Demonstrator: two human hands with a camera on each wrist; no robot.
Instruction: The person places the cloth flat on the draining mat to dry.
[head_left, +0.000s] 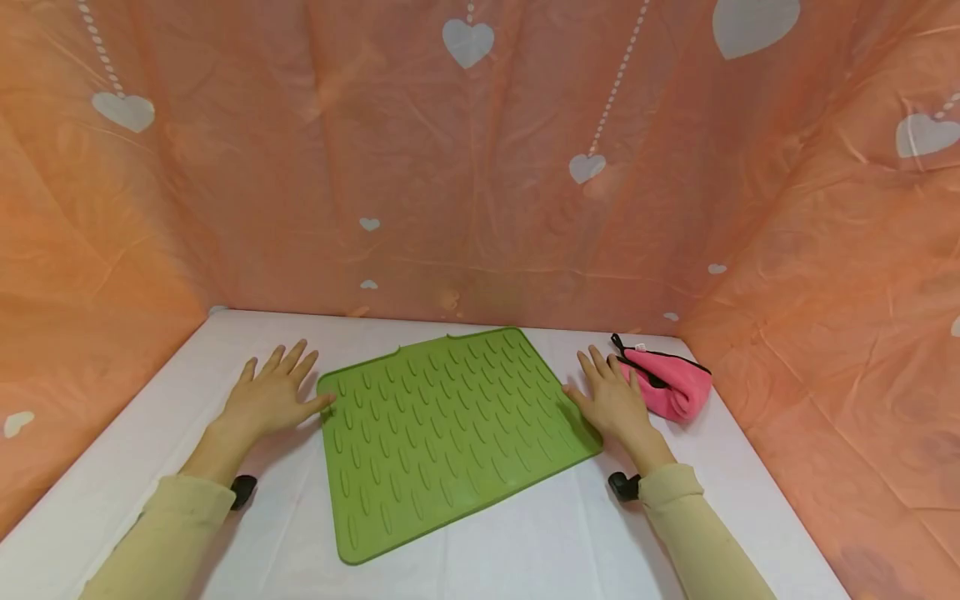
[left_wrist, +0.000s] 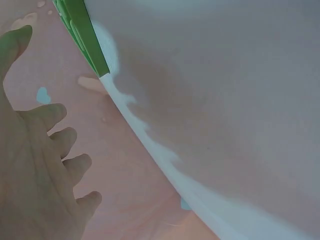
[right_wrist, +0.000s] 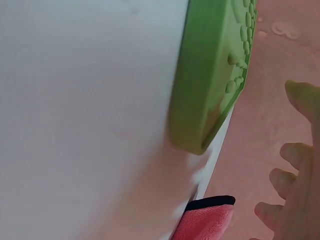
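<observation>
A green ridged rubber mat (head_left: 450, 425) lies at an angle on the white table, its raised rim notched at the far side. To its left, my left hand (head_left: 270, 400) is spread palm down, the thumb overlapping the mat's left edge in the head view. My right hand (head_left: 615, 404) is spread at the other side, thumb by the mat's right edge and fingertips near a folded pink cloth (head_left: 678, 387) with black trim. In the left wrist view the left fingers (left_wrist: 70, 142) are straight and hold nothing. The right wrist view shows the right fingers (right_wrist: 282, 182) apart and holding nothing.
An orange curtain (head_left: 480, 208) printed with white hearts rises behind the table and along both sides. The white tabletop (head_left: 292, 533) shows around the mat. Both wrists carry small black devices, and both sleeves are pale yellow-green.
</observation>
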